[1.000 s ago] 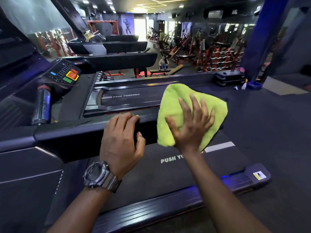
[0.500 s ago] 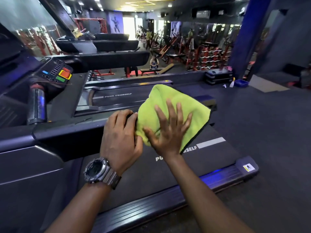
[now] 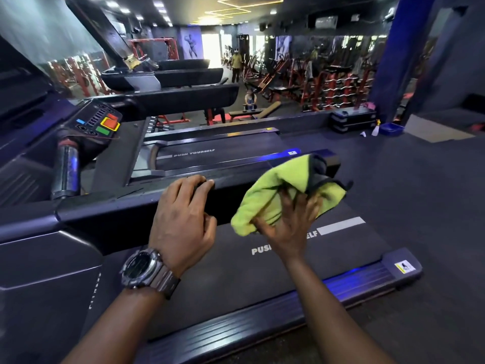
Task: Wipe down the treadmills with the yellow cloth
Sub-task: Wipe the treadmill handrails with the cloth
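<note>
The large dark treadmill with a black running belt [image 3: 215, 279] fills the foreground, its black padded side handrail [image 3: 136, 206] crossing from the left. The crumpled yellow-green microfibre cloth with dark edging [image 3: 275, 195] is bunched above the belt, just right of the handrail's end. The right hand [image 3: 286, 227] grasps it from beneath, seemingly lifted clear. The left hand [image 3: 181, 219], fingers curled over, holds the handrail. A grey metal wristwatch [image 3: 143, 269] sits on its wrist.
</note>
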